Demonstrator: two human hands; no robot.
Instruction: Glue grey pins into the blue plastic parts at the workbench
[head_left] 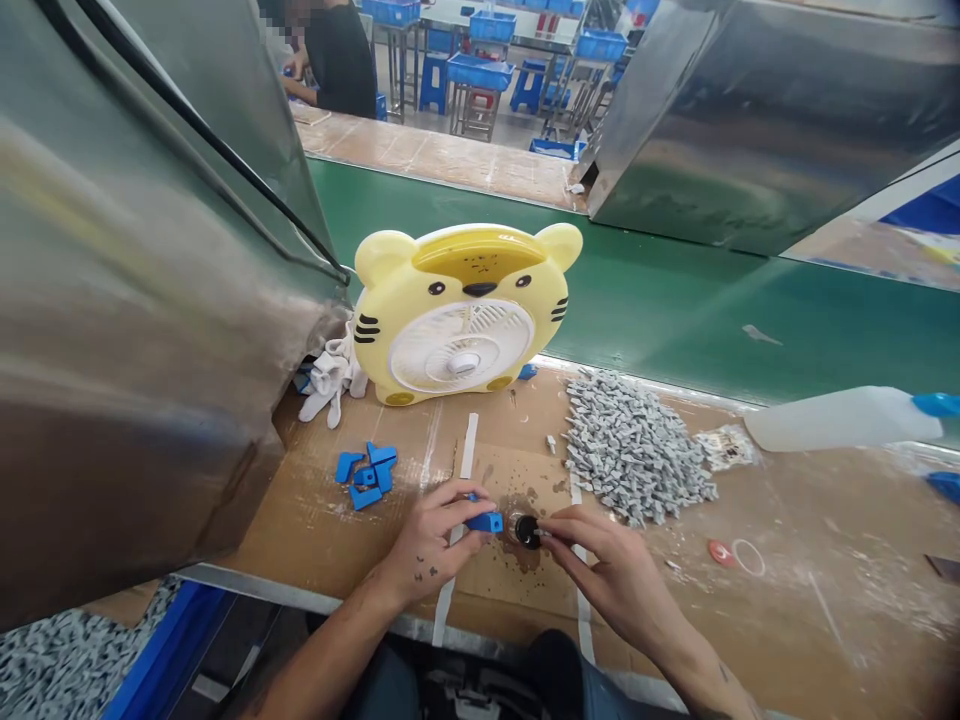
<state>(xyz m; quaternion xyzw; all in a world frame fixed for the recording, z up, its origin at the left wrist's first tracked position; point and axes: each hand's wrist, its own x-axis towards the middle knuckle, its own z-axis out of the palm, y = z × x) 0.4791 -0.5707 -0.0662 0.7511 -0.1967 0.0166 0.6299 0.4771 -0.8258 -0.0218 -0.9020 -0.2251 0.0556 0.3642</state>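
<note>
My left hand (442, 532) pinches a small blue plastic part (486, 522) above the cardboard-covered table. Close to its right stands a small round container (525, 531) with a dark inside. My right hand (600, 560) has thumb and fingertips pressed together at the container's right rim, around a tiny light piece that is hard to make out. Several blue parts (366, 476) lie to the left of my left hand. A large pile of small grey pieces (634, 450) is spread beyond my right hand. One grey piece (551, 443) lies apart, left of the pile.
A yellow animal-faced fan (465, 315) stands behind, with white gloves (332, 375) beside it. A white bottle (832, 420) lies at right. Metal housings flank a green belt (675, 290). A grey-filled blue bin (161, 650) is lower left. A person (337, 60) sits farther back.
</note>
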